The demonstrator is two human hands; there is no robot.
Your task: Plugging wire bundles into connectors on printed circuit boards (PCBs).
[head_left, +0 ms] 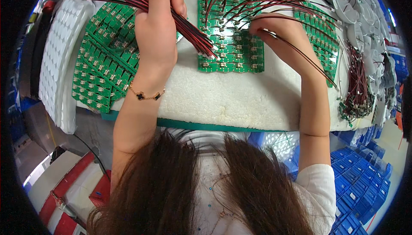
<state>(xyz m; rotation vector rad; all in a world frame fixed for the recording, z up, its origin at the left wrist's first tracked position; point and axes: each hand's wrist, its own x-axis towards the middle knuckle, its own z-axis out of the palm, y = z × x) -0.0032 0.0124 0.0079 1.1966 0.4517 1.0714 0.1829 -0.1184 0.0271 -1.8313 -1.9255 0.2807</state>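
Observation:
My left hand [155, 33] is closed around a thick bundle of red-and-black wires [195, 35] with small white plugs at their ends. The lower end of the bundle slants over a green circuit board panel [231, 59] in the middle. My right hand [283, 33] pinches a red-and-black wire [296, 50] at this panel's right side; its fingertips are partly hidden, and the wire trails back over the wrist. In the panel's upper rows several wires [240, 3] stand in the small white sockets and arch to the right. The lower rows show bare sockets.
Stacked green panels [98, 72] lie at left, and another panel [319, 33] lies behind my right wrist. All rest on a white foam mat [223, 102]. A white dimpled sheet [62, 59] stands far left. Wired pieces [356, 89] heap at right, with blue bins [360, 183] below.

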